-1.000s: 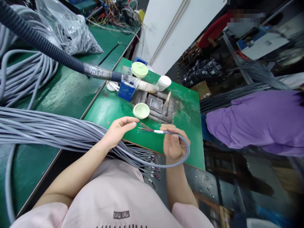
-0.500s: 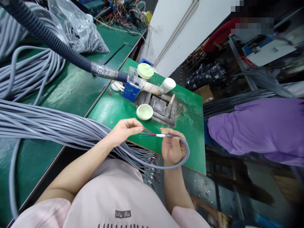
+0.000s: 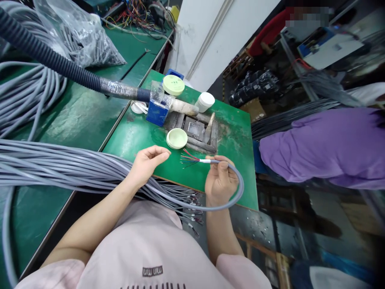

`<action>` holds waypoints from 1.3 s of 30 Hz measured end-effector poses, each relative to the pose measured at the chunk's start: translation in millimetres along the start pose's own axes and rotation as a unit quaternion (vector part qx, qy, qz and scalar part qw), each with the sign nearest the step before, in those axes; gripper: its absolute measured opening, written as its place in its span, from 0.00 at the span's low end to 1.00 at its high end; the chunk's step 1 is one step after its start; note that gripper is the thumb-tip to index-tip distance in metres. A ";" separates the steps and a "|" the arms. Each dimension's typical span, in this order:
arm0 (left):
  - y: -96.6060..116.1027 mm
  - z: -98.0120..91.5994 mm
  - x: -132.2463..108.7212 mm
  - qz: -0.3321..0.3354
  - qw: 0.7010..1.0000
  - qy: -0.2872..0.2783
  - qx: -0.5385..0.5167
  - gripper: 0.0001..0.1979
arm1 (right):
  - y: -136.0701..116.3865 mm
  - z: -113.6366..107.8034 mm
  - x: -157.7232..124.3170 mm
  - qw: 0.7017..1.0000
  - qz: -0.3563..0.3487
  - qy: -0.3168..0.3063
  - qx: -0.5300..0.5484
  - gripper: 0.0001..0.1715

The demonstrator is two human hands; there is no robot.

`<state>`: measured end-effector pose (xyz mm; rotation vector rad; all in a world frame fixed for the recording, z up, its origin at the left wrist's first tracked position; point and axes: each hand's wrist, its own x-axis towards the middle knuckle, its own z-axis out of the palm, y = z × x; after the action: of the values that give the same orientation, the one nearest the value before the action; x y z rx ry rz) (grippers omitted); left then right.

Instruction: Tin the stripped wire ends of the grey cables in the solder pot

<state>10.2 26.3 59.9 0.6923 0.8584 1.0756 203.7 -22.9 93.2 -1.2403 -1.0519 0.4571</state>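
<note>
A grey cable [image 3: 240, 186] bends in a loop round my right hand [image 3: 221, 182], whose fingers and thumb are closed on it just behind the white sleeve at its end. From that sleeve [image 3: 205, 161] thin red and dark wires [image 3: 191, 159] fan out to the left, their tips bare. My left hand [image 3: 152, 160] is a short way left of the wire tips, apart from them. Its thumb and fingertips are pinched together with nothing visible in them. Beyond the wires stands a shallow pale green dish [image 3: 177, 138] beside a dirty heated-looking pot [image 3: 195, 127] set in the bench.
Thick bundles of grey cable [image 3: 60, 162] cross the left bench and hang below my left arm. A ribbed dark hose [image 3: 75, 74] runs over to a blue block [image 3: 157, 113]. A white cup [image 3: 205, 102] and a green lid [image 3: 173, 85] stand behind. A person in purple [image 3: 319, 148] is at right.
My left hand has let go of the wires and drawn back to the left. The wires now spread apart freely. My right hand still holds the cable; the view has shifted slightly.
</note>
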 end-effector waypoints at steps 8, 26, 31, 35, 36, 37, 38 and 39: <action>2.9 6.5 -4.3 0.019 0.997 -0.029 0.069 0.09 | 1.2 1.3 -0.8 1.000 0.020 0.000 0.007 0.07; 0.4 8.6 -16.0 0.154 0.916 -0.142 0.343 0.09 | -14.2 0.5 26.9 0.970 -0.099 -0.052 -0.217 0.09; 1.5 4.5 -26.6 0.183 0.870 -0.242 0.389 0.12 | -6.4 10.3 63.0 0.932 -0.143 -0.154 -0.294 0.11; -2.7 4.1 -29.0 0.194 0.860 -0.278 0.382 0.12 | 0.5 25.4 83.5 0.899 -0.175 -0.219 -0.338 0.11; -3.8 4.0 -29.0 0.196 0.860 -0.280 0.380 0.12 | 1.9 29.0 87.0 0.889 -0.179 -0.236 -0.350 0.11; -4.9 4.0 -28.9 0.198 0.860 -0.281 0.378 0.12 | 3.2 32.3 90.0 0.879 -0.183 -0.252 -0.360 0.11; -5.9 3.9 -28.7 0.200 0.859 -0.280 0.378 0.12 | 4.6 35.2 92.6 0.871 -0.188 -0.269 -0.366 0.10; -6.7 3.8 -28.4 0.202 0.858 -0.279 0.380 0.12 | 6.0 37.8 95.0 0.863 -0.194 -0.285 -0.369 0.10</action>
<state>10.1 -3.0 63.4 1.8225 0.6122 0.7895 219.4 73.5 123.9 -1.5335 -2.0742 0.0829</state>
